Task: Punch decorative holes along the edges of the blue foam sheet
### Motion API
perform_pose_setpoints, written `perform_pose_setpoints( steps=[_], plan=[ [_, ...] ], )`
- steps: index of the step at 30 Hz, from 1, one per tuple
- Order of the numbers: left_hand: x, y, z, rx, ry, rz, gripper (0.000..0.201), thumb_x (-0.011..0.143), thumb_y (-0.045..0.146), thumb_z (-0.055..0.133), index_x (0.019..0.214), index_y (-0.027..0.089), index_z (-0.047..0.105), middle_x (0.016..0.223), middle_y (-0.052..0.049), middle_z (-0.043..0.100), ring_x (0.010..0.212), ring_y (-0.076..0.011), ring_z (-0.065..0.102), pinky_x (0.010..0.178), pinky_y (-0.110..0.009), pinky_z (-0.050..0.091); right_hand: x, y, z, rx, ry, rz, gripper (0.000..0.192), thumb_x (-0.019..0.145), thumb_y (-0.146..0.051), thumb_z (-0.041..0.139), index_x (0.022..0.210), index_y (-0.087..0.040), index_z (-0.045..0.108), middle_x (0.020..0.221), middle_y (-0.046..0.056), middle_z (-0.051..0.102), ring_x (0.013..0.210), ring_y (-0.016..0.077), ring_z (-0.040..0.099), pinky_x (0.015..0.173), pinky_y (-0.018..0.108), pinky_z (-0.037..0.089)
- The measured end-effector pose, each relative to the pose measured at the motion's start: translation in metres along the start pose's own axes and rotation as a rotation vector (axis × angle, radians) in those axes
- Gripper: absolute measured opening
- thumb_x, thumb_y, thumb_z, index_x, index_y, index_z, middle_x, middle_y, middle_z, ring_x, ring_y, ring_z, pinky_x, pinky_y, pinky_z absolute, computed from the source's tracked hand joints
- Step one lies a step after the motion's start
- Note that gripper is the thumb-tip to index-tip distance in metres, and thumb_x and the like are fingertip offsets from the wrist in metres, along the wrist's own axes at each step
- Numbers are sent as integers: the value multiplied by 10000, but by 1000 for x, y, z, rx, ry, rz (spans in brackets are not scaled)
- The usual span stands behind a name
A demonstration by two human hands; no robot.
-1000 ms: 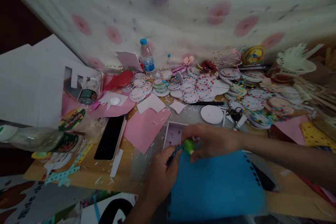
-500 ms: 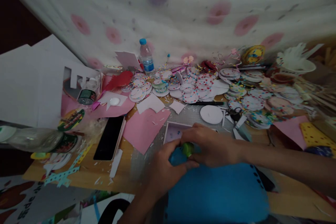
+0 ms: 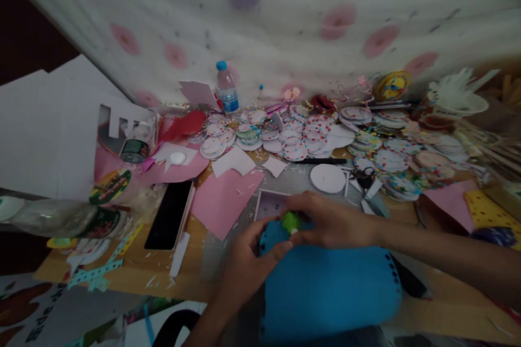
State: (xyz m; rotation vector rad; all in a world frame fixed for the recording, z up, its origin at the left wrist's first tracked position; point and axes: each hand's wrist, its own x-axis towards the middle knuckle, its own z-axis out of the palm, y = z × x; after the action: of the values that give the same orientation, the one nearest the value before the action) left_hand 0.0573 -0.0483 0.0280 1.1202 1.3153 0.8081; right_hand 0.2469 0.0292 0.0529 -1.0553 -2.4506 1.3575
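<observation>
A large blue sheet with a row of punched holes along its right edge lies at the table's near edge. My left hand pinches the sheet's far left corner. My right hand is closed around a small green tool pressed onto that same corner. Just behind the hands lies a small white-rimmed pink tray.
A black phone and pink paper lie to the left. Several dotted paper discs and a water bottle fill the back. A white disc, scissors, and a clear bottle at far left.
The blue sheet has shifted and its corner has been drawn further under the green tool. Both hands have closed in on that corner and moved slightly away from me.
</observation>
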Motion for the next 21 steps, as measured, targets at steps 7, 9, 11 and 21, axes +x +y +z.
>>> perform_pose_setpoints(
  steps=[7, 9, 11, 21],
  plan=[
    [-3, -13, -8, -126, -27, -112, 294, 756, 435, 683, 718, 154, 603, 568, 52, 484, 490, -73, 411, 456, -176, 330, 5, 20, -4, 557, -23, 292, 461, 801, -584, 581, 962, -154, 615, 842, 35, 630, 716, 140, 551, 614, 253, 428],
    [-4, -14, -10, -152, -47, -120, 282, 769, 428, 675, 748, 154, 611, 596, 43, 507, 512, -82, 434, 482, -187, 356, 6, 23, -4, 586, -27, 427, 508, 796, -636, 557, 941, -153, 622, 862, 61, 660, 710, 147, 569, 618, 266, 446],
    [-4, -13, -11, -168, -65, -136, 271, 773, 423, 670, 779, 155, 627, 615, 36, 534, 523, -90, 457, 501, -198, 381, 7, 24, -4, 583, -50, 477, 537, 800, -663, 532, 920, -149, 628, 868, 78, 673, 717, 155, 580, 634, 283, 462],
    [-11, 0, -8, 118, 66, 34, 245, 822, 352, 597, 669, 163, 626, 650, 11, 595, 623, -122, 534, 551, -197, 421, -3, -2, -24, 9, -45, -21, 246, 726, -332, 726, 860, -164, 606, 773, -9, 560, 719, 135, 517, 637, 248, 412]
  ],
)
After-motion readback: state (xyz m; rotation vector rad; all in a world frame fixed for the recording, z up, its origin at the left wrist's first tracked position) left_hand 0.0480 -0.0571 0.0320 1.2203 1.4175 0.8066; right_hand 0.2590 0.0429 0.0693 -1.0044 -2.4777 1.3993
